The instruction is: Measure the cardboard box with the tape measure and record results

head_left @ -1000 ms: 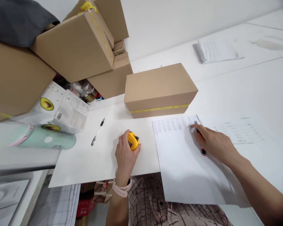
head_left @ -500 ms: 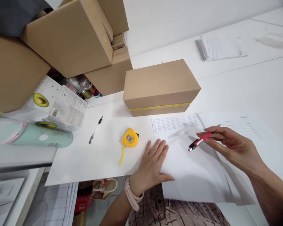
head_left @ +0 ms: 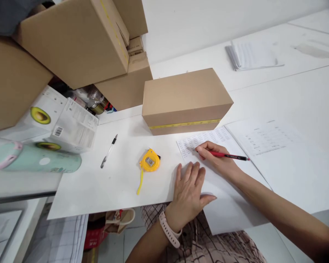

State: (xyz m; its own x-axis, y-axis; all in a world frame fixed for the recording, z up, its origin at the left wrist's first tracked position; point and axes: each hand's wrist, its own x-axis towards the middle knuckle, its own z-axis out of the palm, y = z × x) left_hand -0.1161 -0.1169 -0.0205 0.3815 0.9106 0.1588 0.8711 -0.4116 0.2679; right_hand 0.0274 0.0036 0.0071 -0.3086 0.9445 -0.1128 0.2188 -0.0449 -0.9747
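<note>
On the white table, in front of you, lies the written sheet, rows of small writing along its top and its near end reaching out over your lap. Your right hand rests on it, fingers closed around a red pen whose writing end is by those rows and whose black end points right. Your left hand is flat and palm down over the sheet's left edge, fingers a little apart, gripping nothing. Just right of the sheet is a facing page with faint printing. Left of your left hand sits a yellow tape measure, a short bit of tape out; farther left lies a clear pen. Beyond the sheet stands a cardboard box with yellow tape, and at far left you have a mint bottle on its side.
</note>
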